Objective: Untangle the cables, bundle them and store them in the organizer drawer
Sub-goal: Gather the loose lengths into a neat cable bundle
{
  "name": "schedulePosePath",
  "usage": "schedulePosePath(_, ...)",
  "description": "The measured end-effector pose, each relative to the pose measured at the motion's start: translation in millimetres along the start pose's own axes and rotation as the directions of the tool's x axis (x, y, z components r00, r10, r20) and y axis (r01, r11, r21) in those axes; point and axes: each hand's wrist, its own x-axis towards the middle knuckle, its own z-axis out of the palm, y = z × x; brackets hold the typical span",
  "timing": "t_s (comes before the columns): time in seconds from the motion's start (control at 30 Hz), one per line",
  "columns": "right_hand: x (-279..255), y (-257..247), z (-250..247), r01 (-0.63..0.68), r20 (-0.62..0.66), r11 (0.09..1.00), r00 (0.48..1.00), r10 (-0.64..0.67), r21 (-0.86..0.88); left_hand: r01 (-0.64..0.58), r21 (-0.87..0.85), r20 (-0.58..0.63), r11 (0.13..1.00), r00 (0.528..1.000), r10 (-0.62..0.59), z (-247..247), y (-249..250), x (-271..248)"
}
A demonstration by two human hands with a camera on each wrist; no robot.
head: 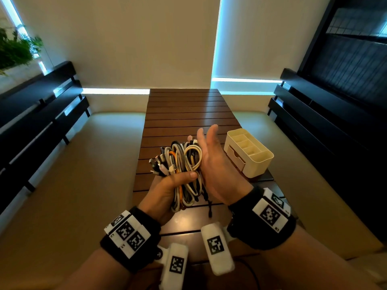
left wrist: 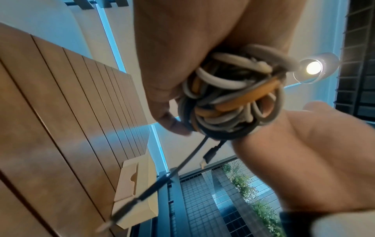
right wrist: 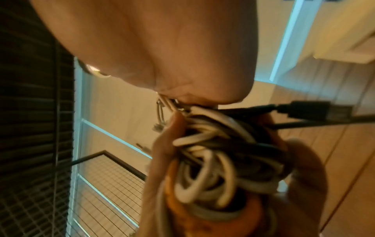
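A tangled bundle of white, grey, black and orange cables (head: 180, 162) is held up above the wooden table (head: 184, 114). My left hand (head: 173, 185) grips the bundle around its lower middle, thumb across the front. My right hand (head: 213, 155) is flat with straight fingers, its palm against the bundle's right side. The left wrist view shows the coils (left wrist: 233, 99) packed in the fist and a black plug (left wrist: 211, 154) hanging loose. In the right wrist view the bundle (right wrist: 219, 160) sits below my palm (right wrist: 152, 48), and a black USB plug (right wrist: 316, 110) sticks out to the right.
A cream organizer (head: 251, 151) with open top compartments and a closed front drawer (head: 235, 156) stands at the table's right edge. Cushioned benches with dark slatted backs (head: 41, 114) flank the table. A plant (head: 16, 51) stands at the far left.
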Motion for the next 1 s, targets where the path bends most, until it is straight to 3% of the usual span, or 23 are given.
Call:
schedulePosePath(0.17,-5.0,0.2,-1.1,0.052,0.005,0.998,0.999,-0.052,-0.039,0.035,-0.141,0.053,0.989,0.998,-0.028,-0.6,-0.9,2.5)
schedulePosePath(0.33,-1.7,16.2,-9.0,0.058,-0.118,0.989,0.99,-0.074,-0.133,0.039,-0.136,0.014,0.99,0.999,-0.038,-12.3,-0.3,8.6)
schedulePosePath(0.5,0.9,29.7,-19.3,0.056,-0.149,0.971,0.985,-0.092,-0.234,0.051,-0.109,0.065,0.993,0.997,-0.044,-9.1,1.9,8.7)
schedulePosePath(0.57,-0.2,29.0,-22.9,0.051,-0.125,0.944,0.987,-0.097,-0.327,0.041,-0.072,0.064,0.997,0.997,-0.036,-6.6,2.7,7.7)
schedulePosePath(0.77,-0.9,30.0,-21.2,-0.02,-0.037,0.919,0.999,0.006,-0.394,0.052,-0.02,0.157,0.998,0.987,-0.048,-2.2,3.5,4.4)
schedulePosePath(1.0,10.7,33.0,-33.3,-0.046,-0.053,0.89,0.998,0.024,-0.454,0.072,0.007,0.155,0.997,0.985,-0.072,-3.7,3.9,1.6)
